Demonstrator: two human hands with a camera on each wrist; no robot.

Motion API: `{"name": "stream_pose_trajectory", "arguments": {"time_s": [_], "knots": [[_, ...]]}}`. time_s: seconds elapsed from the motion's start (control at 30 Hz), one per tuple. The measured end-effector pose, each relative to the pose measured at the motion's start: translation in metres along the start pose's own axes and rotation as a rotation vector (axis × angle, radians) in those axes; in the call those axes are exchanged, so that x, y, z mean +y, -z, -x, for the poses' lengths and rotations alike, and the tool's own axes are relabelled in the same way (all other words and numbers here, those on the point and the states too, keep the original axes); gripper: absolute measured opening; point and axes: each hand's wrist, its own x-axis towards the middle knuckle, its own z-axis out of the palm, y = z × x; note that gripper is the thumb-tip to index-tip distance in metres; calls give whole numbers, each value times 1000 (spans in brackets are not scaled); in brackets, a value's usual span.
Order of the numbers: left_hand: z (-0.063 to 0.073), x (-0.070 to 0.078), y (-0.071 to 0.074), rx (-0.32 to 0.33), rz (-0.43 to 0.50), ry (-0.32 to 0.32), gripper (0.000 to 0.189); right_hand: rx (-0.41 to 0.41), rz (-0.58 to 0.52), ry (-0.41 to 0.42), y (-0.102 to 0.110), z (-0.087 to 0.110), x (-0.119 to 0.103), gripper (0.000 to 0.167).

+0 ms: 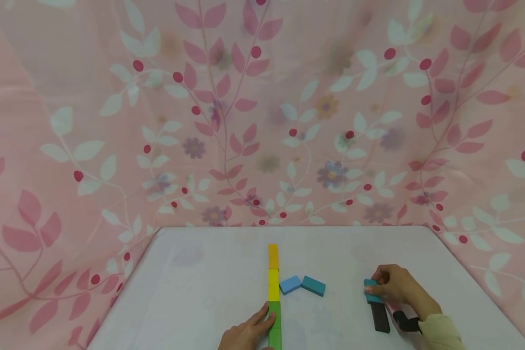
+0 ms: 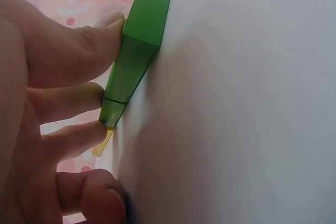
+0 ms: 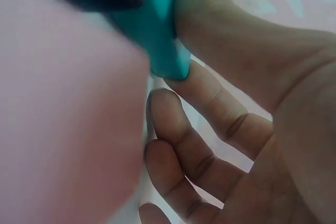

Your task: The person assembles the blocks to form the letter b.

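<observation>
A left hand on the green row, a right hand pinching turquoise

At left, the left hand (image 1: pixel 246 334) reaches in over the white surface (image 1: pixel 179 291). Its grip stands apart rather than clamped: fingers and thumb, spread and fairly straight, touch the far green block (image 1: pixel 277 308) and the near green block (image 1: pixel 275 339). These line up end to end with the yellow block (image 1: pixel 273 285) and, farthest off, the orange block (image 1: pixel 273 256).

Just right of the yellow block lies the light blue block (image 1: pixel 290 285), set aslant; then the dark teal block (image 1: pixel 313 286), slanting the other way.

Well to the right, the turquoise block (image 1: pixel 374 299) is clamped between thumb and index finger in the grip of the right hand (image 1: pixel 393 284). The black block (image 1: pixel 380 318) lies at its near end; whether they touch, I cannot tell. A pale sleeve (image 1: pixel 441 333) follows.
</observation>
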Motion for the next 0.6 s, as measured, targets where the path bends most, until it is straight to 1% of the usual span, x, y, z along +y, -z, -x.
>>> {"name": "stream_pose_trajectory", "arguments": {"time_s": [0.07,0.23,0.33,0.47,0.6], "knots": [[0,0,1,-3,-2,1,76,3,10,11,-4,3,-5,35],[-1,1,0,14,14,5,76,-2,30,92,-9,7,-16,33],[-1,2,0,21,19,7,75,-17,23,109,-13,8,-21,32],[-1,3,0,8,16,18,75,-32,31,126,-21,9,-28,33],[0,3,0,3,18,20,76,-18,51,138,-31,11,-40,34]]}}
